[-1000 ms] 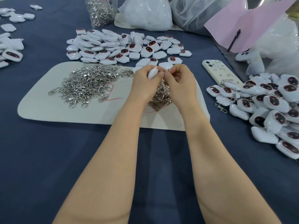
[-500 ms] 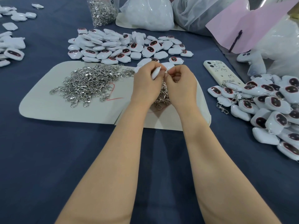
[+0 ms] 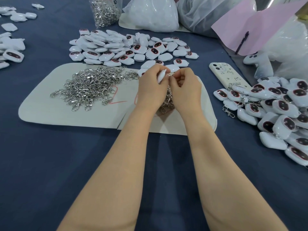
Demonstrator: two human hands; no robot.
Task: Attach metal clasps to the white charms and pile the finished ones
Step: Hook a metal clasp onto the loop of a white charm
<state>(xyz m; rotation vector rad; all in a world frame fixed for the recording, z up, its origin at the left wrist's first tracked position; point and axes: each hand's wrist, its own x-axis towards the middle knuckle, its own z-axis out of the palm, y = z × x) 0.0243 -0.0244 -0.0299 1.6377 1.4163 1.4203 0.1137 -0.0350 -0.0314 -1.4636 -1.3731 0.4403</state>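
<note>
Both hands are raised together over the far right portion of the cream mat [image 3: 41, 110], which serves as reference throughout. Left hand [image 3: 150, 87]: fingers curled round one white charm [image 3: 161, 76], held edge-on with its pale rim upward. Right hand [image 3: 186, 87]: fingers curled, fingertips drawn together against the top end of that charm, pinching a clasp [image 3: 171, 74] of which only a sliver of metal shows; whether it is hooked into the charm cannot be told. A small clasp cluster [image 3: 166, 102] lies on the mat directly beneath the two hands, partly hidden by them. The main clasp heap [image 3: 90, 85] occupies the mat's left half, beside red pen marks. Just beyond the mat's far edge lies a spread of loose charms [image 3: 116, 47], some face up with dark red-rimmed panels, some face down. To the mat's right, well apart, a charm pile [image 3: 283, 110] shows clasps fitted on several pieces. Between that pile and the mat lies a phone [image 3: 228, 75], back upward. Farther beyond the mat stand a clear bag of clasps [image 3: 105, 12] and white plastic bags [image 3: 150, 14]. Far left of the mat, more scattered charms [image 3: 11, 47]. Mat and all items rest on a blue cloth [image 3: 50, 164].
</note>
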